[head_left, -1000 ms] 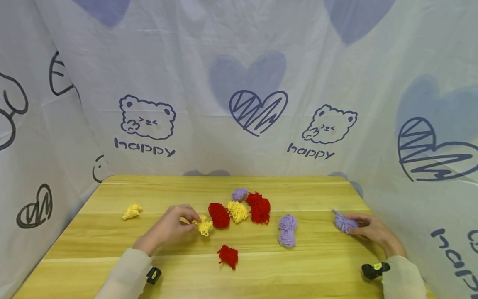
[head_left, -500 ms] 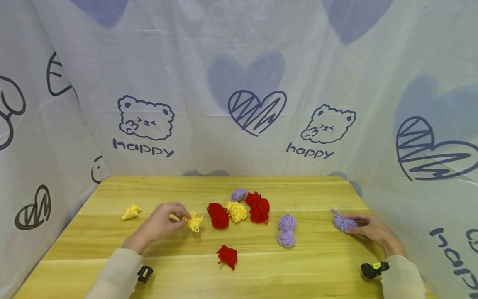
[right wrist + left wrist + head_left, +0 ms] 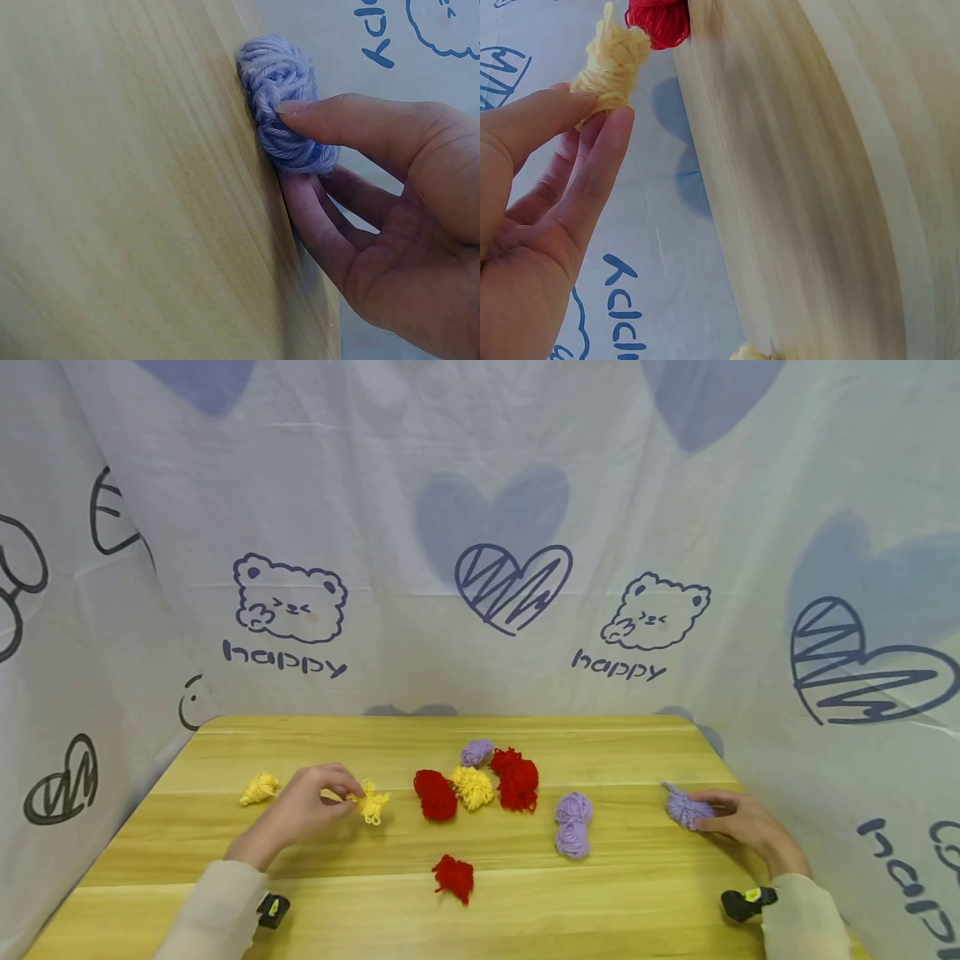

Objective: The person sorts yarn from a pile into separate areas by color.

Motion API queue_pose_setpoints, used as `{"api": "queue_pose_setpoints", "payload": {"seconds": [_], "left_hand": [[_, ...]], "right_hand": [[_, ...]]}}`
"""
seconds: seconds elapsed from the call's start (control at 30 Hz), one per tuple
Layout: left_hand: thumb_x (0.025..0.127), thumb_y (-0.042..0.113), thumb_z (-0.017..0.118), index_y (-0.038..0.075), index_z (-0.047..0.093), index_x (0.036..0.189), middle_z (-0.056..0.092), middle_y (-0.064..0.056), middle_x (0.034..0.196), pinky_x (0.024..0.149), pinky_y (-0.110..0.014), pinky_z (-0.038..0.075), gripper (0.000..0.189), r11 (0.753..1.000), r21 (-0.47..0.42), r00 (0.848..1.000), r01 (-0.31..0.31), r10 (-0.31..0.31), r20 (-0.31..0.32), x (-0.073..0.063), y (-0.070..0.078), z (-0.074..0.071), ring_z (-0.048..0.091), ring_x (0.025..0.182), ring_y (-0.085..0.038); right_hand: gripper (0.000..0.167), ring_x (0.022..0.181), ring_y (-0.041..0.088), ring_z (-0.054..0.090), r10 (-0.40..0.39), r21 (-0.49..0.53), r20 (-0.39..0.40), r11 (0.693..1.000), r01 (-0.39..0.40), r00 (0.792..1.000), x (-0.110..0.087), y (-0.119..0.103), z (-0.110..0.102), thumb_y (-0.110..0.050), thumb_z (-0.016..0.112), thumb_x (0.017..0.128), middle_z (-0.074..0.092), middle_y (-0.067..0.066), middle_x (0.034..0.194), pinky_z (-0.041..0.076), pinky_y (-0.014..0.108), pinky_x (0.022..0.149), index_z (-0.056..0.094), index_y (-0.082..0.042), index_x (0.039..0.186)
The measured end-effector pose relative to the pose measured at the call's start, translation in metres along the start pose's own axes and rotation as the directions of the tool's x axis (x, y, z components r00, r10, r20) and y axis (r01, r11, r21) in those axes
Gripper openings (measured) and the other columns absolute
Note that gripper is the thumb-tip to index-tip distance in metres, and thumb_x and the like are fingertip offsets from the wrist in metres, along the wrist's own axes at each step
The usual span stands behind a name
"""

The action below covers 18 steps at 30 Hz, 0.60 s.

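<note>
Between thumb and fingertips my left hand (image 3: 303, 806) pinches a small yellow yarn bundle (image 3: 613, 67), held up off the table with loose loops sticking out. Just left of that hand lies another yellow yarn bundle (image 3: 259, 788). At the right side my right hand (image 3: 750, 828) grips a purple yarn bundle (image 3: 281, 97), thumb on top and fingers beneath; the bundle sits at the table surface. Nearest to it on the left is a purple yarn skein (image 3: 573, 825), pinched in at its middle.
Mid-table is a cluster: a red yarn bundle (image 3: 436, 795), a yellow yarn ball (image 3: 473, 787), a purple yarn ball (image 3: 477, 752) and a larger red yarn bundle (image 3: 516, 779). A small red yarn piece (image 3: 454, 878) lies nearer. A printed curtain (image 3: 405, 677) surrounds the wooden table (image 3: 360, 918).
My left hand has carried the yellow yarn bundle leftward, away from the red bundle and toward the other yellow one. The right hand keeps its grip on the purple bundle in the same place.
</note>
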<state>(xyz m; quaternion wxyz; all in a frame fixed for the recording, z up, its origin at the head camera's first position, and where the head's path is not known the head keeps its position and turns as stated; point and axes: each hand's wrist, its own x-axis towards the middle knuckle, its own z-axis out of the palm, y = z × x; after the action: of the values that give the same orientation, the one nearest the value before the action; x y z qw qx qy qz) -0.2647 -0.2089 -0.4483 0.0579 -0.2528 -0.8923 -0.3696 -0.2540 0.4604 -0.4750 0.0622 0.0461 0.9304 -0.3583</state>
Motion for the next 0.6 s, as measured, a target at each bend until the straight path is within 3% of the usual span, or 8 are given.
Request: {"api": "queue_pose_setpoints", "payload": {"seconds": [0.6], "left_hand": [[0.084, -0.009, 0.074, 0.011, 0.080, 0.090, 0.072, -0.006, 0.099, 0.077, -0.026, 0.064, 0.022, 1.000, -0.024, 0.999, 0.016, -0.017, -0.029, -0.005, -0.009, -0.012, 0.067, 0.088, -0.021]], "right_hand": [[0.065, 0.127, 0.046, 0.056, 0.009, 0.024, 0.000, 1.000, -0.009, 1.000, 0.001, 0.001, 0.002, -0.024, 0.083, 0.087, 0.052, 0.035, 0.146, 0.046, 0.060, 0.107, 0.058, 0.004, 0.140]]}}
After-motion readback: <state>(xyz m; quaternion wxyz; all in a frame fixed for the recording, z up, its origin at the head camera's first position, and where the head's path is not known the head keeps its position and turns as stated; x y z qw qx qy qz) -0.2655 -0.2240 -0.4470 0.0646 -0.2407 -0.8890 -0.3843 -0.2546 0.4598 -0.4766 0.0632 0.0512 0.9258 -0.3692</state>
